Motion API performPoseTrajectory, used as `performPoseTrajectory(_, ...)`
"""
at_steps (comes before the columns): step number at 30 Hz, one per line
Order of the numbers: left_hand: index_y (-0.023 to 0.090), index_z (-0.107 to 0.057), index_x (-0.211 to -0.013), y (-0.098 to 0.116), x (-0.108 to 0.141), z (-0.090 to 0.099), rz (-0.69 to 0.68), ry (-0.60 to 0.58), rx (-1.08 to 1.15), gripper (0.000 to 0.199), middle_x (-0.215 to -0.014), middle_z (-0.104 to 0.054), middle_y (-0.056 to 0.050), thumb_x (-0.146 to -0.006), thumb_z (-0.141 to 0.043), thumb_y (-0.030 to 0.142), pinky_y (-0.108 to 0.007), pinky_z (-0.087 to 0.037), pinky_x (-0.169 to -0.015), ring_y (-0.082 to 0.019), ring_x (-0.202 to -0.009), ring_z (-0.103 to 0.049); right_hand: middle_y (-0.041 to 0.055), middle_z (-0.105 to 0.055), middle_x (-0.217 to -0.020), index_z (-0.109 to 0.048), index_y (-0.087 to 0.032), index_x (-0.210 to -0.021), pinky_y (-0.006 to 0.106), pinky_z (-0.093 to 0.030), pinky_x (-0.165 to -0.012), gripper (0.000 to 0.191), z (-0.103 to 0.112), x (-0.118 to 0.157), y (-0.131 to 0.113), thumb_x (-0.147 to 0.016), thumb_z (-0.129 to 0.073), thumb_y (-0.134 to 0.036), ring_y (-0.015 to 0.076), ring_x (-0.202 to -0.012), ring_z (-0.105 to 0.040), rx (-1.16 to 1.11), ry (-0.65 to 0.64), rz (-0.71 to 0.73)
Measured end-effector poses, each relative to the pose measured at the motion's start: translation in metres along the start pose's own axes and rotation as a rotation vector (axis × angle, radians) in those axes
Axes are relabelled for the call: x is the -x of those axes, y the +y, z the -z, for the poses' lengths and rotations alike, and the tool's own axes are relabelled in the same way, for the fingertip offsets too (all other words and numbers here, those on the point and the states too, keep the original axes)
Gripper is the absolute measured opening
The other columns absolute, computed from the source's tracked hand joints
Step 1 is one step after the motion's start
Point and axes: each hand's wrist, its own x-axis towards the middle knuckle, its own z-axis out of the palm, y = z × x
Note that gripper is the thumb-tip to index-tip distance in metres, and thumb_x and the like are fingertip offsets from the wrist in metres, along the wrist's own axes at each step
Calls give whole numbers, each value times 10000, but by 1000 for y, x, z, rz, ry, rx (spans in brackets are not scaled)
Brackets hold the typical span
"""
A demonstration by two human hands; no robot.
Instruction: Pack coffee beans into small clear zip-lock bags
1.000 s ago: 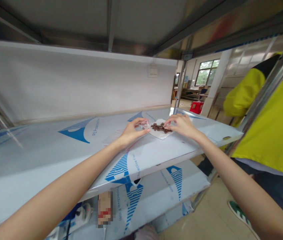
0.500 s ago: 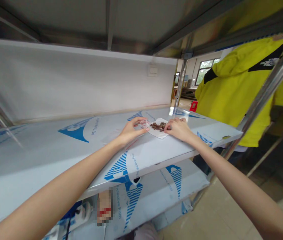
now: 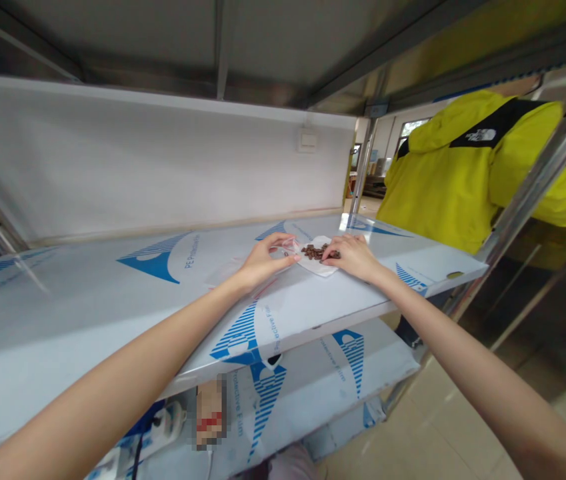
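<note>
Small brown pieces (image 3: 312, 253) lie heaped on a white, rounded dish or sheet (image 3: 321, 269) on the film-covered shelf (image 3: 223, 247). My right hand (image 3: 356, 257) reaches in from the right, its thumb and fingertips closed down at the heap's right side. Whether a piece sits between them is too small to make out. On the left, my left hand (image 3: 264, 259) curls its thumb and fingers around the mouth of a clear plastic bag (image 3: 223, 273). The bag lies on the shelf, mostly behind my wrist, and its mouth faces the pieces.
Low overhead hangs another metal shelf (image 3: 173, 50). A metal post (image 3: 527, 193) stands at the right, and beyond it is a person in a yellow jacket (image 3: 447, 173). Below, a lower shelf (image 3: 307, 387) holds a white power strip (image 3: 167, 427). A white wall panel (image 3: 163, 160) closes the back.
My right fingertips have shifted slightly over the brown pieces. My left hand stays at the bag. The person in yellow has turned and moved, with an arm now stretched to the right.
</note>
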Motion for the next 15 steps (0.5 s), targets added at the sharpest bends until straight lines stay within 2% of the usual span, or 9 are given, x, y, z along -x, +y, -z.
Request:
performPoseTrajectory(3, 153, -566, -1079, -1, 0, 0, -1, -2, 9, 492, -1178, -607, -120, -661, -700, 375, -414, -350, -1017, -227, -1113, -542, 56, -673, -906, -721, -232, -778, 415, -319, -823, 133, 0, -3, 1, -784, -609, -305, 269, -952, -536, -67, 37, -19)
performPoseTrajectory(9, 153, -579, -1048, 0, 1, -2, -3, -15, -11, 459, -1173, -611, -112, -662, -692, 374, -409, -342, -1025, -224, -1104, -546, 58, -678, -810, -711, -172, -766, 328, -407, -746, 192, 20, -14, -13, -724, -649, -349, 190, -782, -584, -638, 247, 15)
performPoseTrajectory(12, 168, -581, -1053, 2, 1, -2, 11, -20, -21, 465, -1171, -614, -103, -657, -695, 384, -414, -354, -1014, -229, -1101, -548, 48, -671, -802, -715, -176, -762, 319, -407, -749, 179, 34, -19, -31, -717, -655, -339, 181, -783, -579, -659, 270, 101)
performPoseTrajectory(15, 171, -581, -1062, 3, 2, -2, 25, -30, -20, 482, -1170, -613, -110, -653, -699, 395, -418, -366, -1001, -242, -1103, -547, 37, -659, -784, -724, -192, -759, 311, -398, -728, 151, 40, -21, -45, -724, -660, -324, 172, -767, -570, -537, 203, 183)
